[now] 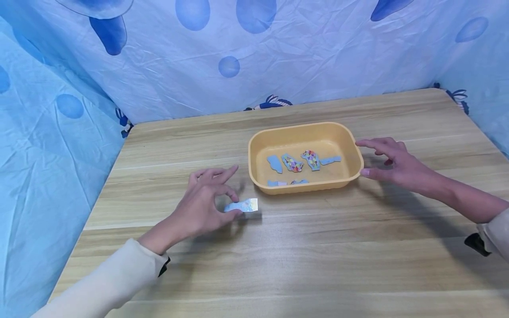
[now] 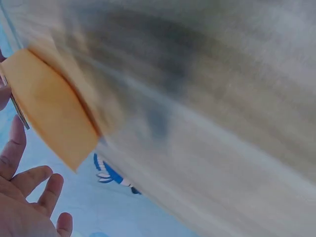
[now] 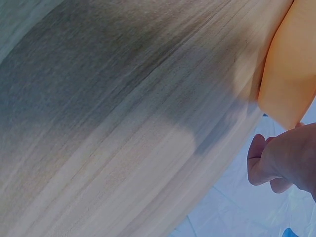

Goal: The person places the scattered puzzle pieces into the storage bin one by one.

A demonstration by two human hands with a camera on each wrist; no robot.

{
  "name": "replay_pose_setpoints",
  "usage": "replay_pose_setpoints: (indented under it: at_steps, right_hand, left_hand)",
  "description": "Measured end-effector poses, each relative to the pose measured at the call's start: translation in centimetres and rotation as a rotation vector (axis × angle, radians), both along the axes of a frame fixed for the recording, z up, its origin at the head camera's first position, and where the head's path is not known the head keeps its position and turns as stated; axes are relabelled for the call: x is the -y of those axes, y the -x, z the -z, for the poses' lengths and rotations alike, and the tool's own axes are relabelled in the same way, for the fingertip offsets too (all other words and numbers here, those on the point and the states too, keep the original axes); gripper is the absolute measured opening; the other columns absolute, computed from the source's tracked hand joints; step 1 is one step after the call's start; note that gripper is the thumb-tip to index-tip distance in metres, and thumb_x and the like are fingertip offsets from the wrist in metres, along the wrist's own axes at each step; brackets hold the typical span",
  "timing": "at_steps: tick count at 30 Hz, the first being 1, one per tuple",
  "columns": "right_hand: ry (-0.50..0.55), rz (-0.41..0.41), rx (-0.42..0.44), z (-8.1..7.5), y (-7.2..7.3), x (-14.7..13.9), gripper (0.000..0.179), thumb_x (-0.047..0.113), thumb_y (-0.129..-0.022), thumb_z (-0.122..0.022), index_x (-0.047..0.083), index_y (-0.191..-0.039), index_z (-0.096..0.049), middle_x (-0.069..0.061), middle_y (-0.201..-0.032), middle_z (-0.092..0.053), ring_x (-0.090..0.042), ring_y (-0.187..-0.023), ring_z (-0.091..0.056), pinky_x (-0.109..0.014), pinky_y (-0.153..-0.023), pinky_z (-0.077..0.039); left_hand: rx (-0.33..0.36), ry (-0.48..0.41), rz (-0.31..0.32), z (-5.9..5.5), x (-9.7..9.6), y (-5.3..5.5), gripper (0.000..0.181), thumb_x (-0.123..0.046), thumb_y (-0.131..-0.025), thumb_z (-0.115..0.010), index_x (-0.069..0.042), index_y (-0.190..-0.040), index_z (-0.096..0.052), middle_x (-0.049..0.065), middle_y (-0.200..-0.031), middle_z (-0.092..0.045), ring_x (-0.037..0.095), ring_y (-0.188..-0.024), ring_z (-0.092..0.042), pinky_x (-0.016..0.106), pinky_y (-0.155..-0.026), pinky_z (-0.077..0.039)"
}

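My left hand (image 1: 204,198) pinches a light blue flat puzzle piece (image 1: 247,205) between thumb and index finger, just above the table. The other fingers stretch out loosely. That piece shows edge-on as a thin strip (image 2: 19,109) in the left wrist view. A yellow-orange plastic basin (image 1: 306,187) stands to the right of the left hand. Inside lie several flat pieces, such as a plain blue one (image 1: 275,164) and a multicoloured one (image 1: 311,160). My right hand (image 1: 391,161) touches the basin's right rim with fairly straight index finger and thumb; its other fingers bend.
A wood-grain table (image 1: 318,256) carries the basin. Blue patterned sheeting (image 1: 159,75) hangs behind the table and along both sides. Both forearms, in pale sleeves (image 1: 107,276), reach over the tabletop.
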State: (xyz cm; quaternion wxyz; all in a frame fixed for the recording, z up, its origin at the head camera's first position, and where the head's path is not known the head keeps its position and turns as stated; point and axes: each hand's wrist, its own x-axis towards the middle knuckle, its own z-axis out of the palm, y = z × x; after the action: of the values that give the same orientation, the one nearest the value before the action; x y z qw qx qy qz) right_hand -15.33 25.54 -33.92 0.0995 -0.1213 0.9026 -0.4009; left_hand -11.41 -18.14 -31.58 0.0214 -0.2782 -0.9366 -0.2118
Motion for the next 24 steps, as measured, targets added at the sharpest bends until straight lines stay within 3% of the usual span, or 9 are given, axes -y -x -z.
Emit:
replay_pose_setpoints:
  at_steps: [12,24]
  right_hand:
    - [-0.01,0.007,-0.002,0.0,0.0,0.0,0.067,0.029,-0.089,-0.07,0.028,-0.148,-0.037,-0.01,-0.145,-0.028,-0.036,-0.124,-0.026,-0.048,-0.087,-0.032]
    - [-0.018,0.014,0.002,-0.1,0.0,0.1,0.068,0.03,-0.089,-0.07,0.027,-0.148,-0.037,-0.011,-0.145,-0.028,-0.036,-0.124,-0.026,-0.047,-0.088,-0.032]
  left_hand:
    - [-0.141,-0.006,0.082,-1.8,-1.0,1.6,0.017,-0.028,-0.068,-0.085,-0.024,-0.075,-0.07,0.005,-0.146,-0.046,0.021,-0.129,-0.042,0.051,-0.103,-0.02]
    - [-0.161,0.031,0.11,-2.8,-3.1,3.5,0.017,-0.028,-0.069,-0.084,-0.025,-0.073,-0.068,0.002,-0.148,-0.042,0.02,-0.129,-0.042,0.051,-0.103,-0.019]
